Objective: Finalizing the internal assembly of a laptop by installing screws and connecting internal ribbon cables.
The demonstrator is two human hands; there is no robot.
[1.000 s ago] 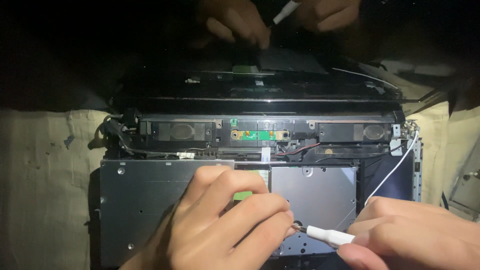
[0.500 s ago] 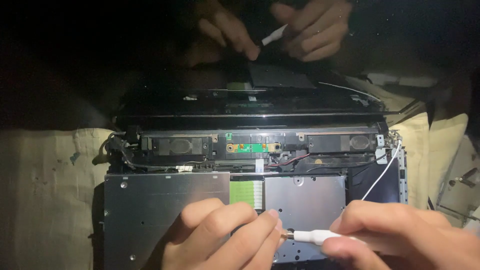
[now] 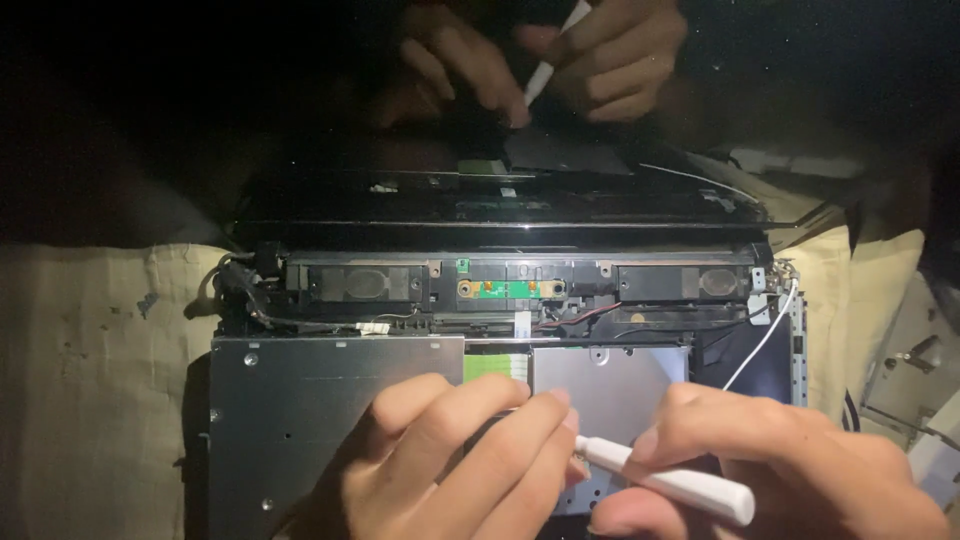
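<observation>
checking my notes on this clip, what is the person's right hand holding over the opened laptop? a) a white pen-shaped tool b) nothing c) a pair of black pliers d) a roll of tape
a: the right hand grips a slim white pen-shaped tool whose tip points toward the fingertips of the left hand, over the metal plates of the opened laptop.

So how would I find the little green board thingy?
Start at the opened laptop on the beige cloth. Look along its black strip between two oval speakers. The green board sits midway, the only green piece there, with coppery round spots.
</observation>
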